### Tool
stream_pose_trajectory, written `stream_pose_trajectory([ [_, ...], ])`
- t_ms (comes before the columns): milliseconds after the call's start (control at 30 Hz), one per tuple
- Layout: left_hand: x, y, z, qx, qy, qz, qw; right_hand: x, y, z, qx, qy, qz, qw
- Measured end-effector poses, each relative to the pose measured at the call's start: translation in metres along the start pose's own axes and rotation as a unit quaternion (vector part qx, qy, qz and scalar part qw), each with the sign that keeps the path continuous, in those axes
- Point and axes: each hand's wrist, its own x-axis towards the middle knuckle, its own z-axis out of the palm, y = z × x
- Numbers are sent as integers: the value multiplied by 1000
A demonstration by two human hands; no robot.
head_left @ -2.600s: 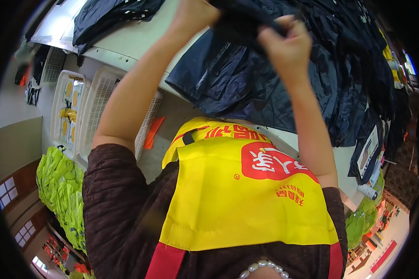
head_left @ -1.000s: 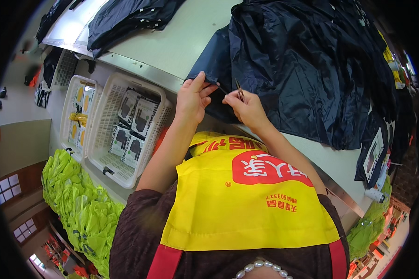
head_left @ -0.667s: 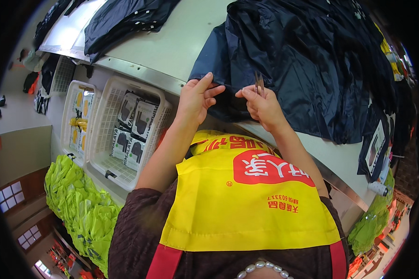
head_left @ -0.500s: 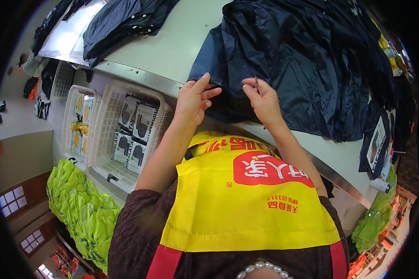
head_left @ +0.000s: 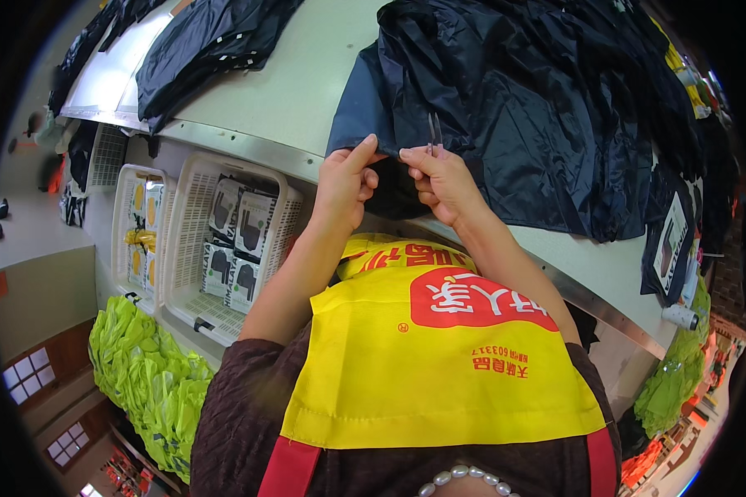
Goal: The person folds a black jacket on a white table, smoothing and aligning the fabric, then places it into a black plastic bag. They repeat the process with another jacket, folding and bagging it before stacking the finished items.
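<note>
A dark navy garment (head_left: 514, 108) of thin shiny fabric lies over the table and hangs at its near edge. My left hand (head_left: 340, 186) is closed, its thumb and finger pinching the garment's near edge. Just to its right, my right hand (head_left: 446, 184) is closed too, fingertips at the same edge. Held in it are small thread snips (head_left: 434, 131), whose two slim metal blades point away from me. The fabric between the hands is slightly raised, and the handles are hidden in my palm.
Another dark garment (head_left: 215, 50) lies at the back left of the pale table (head_left: 307, 83). Below its edge stand a white basket (head_left: 182, 248) with packaged items and a narrower basket (head_left: 121, 215). Lime-green bags (head_left: 145, 373) are heaped at left; a thread spool (head_left: 680, 316) sits at right.
My right hand has moved left to the garment edge beside my left hand. The snips have swung to point away from me. My left hand keeps its pinch.
</note>
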Motion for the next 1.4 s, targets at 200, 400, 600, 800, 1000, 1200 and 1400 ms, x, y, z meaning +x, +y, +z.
stream_pose_trajectory([
  [200,0,-13,1,-71,7,-7,997,-6,-1,-1,-31,18,-51,998],
  [400,4,-17,-3,-119,-44,-26,992,-10,11,-4,-137,-37,-156,978],
  [600,5,-17,-5,-123,-40,-18,991,-13,22,-11,-185,-47,-106,976],
  [800,6,-24,-7,-96,-72,-14,993,2,6,-2,-13,-3,-13,1000],
  [1000,5,-26,-7,-110,-90,-38,989,0,7,-2,-94,40,-71,992],
  [1200,4,-23,0,-149,-118,-31,981,4,27,-9,-215,47,-292,931],
  [1400,10,-29,-3,-140,-128,0,982,-4,24,-13,-273,-7,-259,926],
])
